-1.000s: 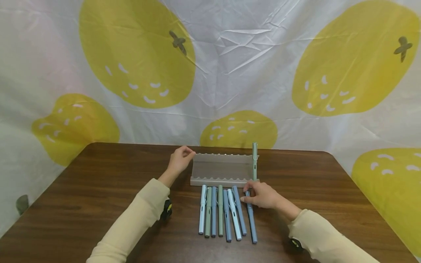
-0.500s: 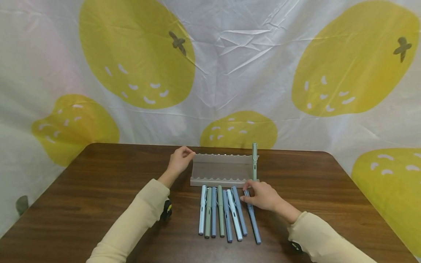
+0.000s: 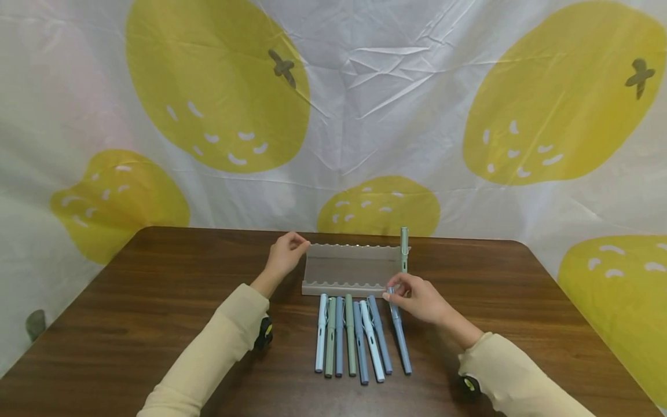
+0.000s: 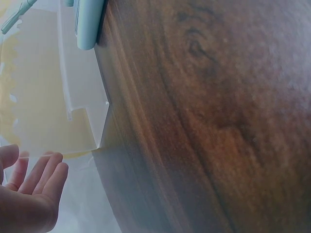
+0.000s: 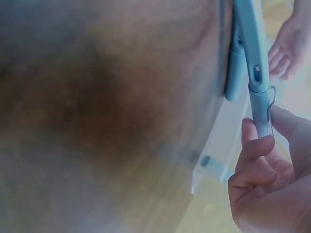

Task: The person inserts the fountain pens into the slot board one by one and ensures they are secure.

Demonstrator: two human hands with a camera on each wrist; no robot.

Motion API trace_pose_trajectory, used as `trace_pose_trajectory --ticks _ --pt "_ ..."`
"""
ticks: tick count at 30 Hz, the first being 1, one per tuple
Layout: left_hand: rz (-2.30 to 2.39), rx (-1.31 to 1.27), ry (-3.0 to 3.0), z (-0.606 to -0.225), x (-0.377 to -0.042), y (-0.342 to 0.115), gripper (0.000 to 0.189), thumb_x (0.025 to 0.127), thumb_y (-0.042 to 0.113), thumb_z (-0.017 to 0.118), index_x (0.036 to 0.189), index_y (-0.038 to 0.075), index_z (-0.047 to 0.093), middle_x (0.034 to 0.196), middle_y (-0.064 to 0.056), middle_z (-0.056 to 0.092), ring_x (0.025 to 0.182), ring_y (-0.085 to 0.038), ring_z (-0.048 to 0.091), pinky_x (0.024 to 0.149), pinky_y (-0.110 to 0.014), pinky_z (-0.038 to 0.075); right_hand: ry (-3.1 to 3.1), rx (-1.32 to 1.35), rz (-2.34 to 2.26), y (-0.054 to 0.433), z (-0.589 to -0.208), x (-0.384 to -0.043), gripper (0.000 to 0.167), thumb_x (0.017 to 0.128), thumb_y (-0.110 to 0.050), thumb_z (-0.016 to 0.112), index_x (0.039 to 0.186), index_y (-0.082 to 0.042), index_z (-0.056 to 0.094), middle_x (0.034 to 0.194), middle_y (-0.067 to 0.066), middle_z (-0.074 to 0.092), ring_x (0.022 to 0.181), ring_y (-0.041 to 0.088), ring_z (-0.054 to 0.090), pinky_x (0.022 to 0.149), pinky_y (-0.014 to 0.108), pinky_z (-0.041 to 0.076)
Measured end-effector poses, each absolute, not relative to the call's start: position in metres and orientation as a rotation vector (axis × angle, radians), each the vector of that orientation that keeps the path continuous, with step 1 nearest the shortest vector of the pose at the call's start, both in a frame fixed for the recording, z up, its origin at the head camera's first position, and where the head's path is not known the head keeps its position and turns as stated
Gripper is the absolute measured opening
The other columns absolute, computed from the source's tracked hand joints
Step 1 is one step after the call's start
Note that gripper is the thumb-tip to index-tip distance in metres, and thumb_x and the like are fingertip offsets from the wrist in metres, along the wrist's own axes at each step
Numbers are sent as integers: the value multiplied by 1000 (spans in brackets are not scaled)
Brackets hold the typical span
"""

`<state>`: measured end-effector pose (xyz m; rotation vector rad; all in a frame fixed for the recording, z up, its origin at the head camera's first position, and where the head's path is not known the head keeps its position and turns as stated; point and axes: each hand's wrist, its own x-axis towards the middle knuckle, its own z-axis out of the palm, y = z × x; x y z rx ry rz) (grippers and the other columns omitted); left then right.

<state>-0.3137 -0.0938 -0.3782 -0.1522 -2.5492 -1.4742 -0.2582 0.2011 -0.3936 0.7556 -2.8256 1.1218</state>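
A clear pen rack (image 3: 354, 288) with scalloped edges stands toward the back of the table. My left hand (image 3: 283, 255) pinches its back left corner between thumb and fingertips; in the left wrist view, the left hand (image 4: 34, 194) is at the rack's end panel. A blue pen (image 3: 400, 341) slants over the table, its capped end pinched by my right hand (image 3: 419, 298). The right wrist view has the right hand (image 5: 272, 179) holding that pen (image 5: 260, 73) near its clip. A green pen (image 3: 403, 249) rests in the rack's rightmost notch, its lower part hidden behind my right hand.
Several pens (image 3: 350, 336) in light blue, green and darker blue lie side by side in front of the rack, left of the held one. The brown wooden table (image 3: 208, 255) ends at a hanging cloth (image 3: 385, 116) printed with yellow fruit.
My right hand has taken the blue pen's capped end and moved it up toward the rack; the pen's lower end first swung right. The left hand and the rack stay put.
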Motion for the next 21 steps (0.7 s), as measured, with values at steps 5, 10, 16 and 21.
trace_pose_trajectory --ticks 5,10,16,21 --pt "-1465 -163 -2545 -377 -313 -94 17 87 16 56 92 0 59 96 -14 61 96 -29 55 78 -41 43 -2810 779 1145 205 -382 -261 25 84 -25 60 100 -5 56 72 -3 59 60 15 52 51 30 41" --pt "-1466 -158 -2549 -377 -313 -94 18 87 18 56 92 0 59 96 -13 61 96 -28 55 78 -41 43 -2800 764 1169 208 -372 -264 28 85 -26 60 102 -4 56 73 -2 59 59 16 52 51 31 41" --pt "-1462 -167 -2548 -378 -313 -95 18 88 17 56 92 0 59 96 -13 61 96 -28 55 78 -41 43 -2798 720 1154 208 -359 -267 26 84 -29 60 101 -10 55 73 -1 59 57 22 53 49 33 43" --pt "-1466 -161 -2552 -380 -315 -95 18 88 18 56 92 1 59 97 -13 61 97 -28 55 78 -41 43 -2759 724 1104 207 -349 -273 25 84 -29 60 101 -12 55 74 -1 60 58 19 53 49 32 41"
